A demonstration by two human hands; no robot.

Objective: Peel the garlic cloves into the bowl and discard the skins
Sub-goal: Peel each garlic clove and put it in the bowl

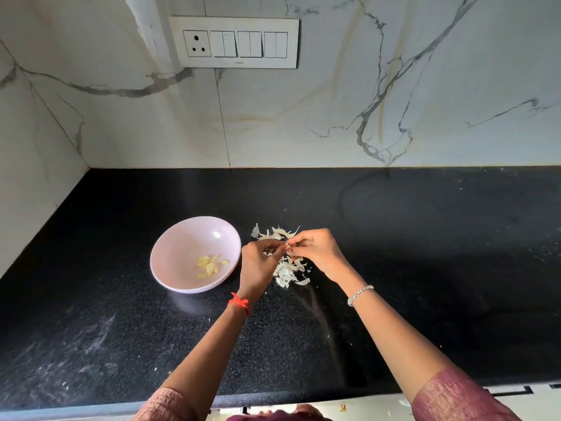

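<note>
Clove [287,246] pinched between your fingertips.
Your left hand [258,265] and right hand [315,253] both grip it; pale, mostly hidden.

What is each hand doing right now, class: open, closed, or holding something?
Left hand: pinching a garlic clove.
Right hand: pinching the same clove.

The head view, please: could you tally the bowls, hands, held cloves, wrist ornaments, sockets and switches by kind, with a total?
Bowl: 1
Hands: 2, left hand and right hand, both pinching the clove
Held garlic clove: 1
Wrist ornaments: 2, red thread and silver bracelet
Socket: 1
Switches: 6
Total: 13
</note>
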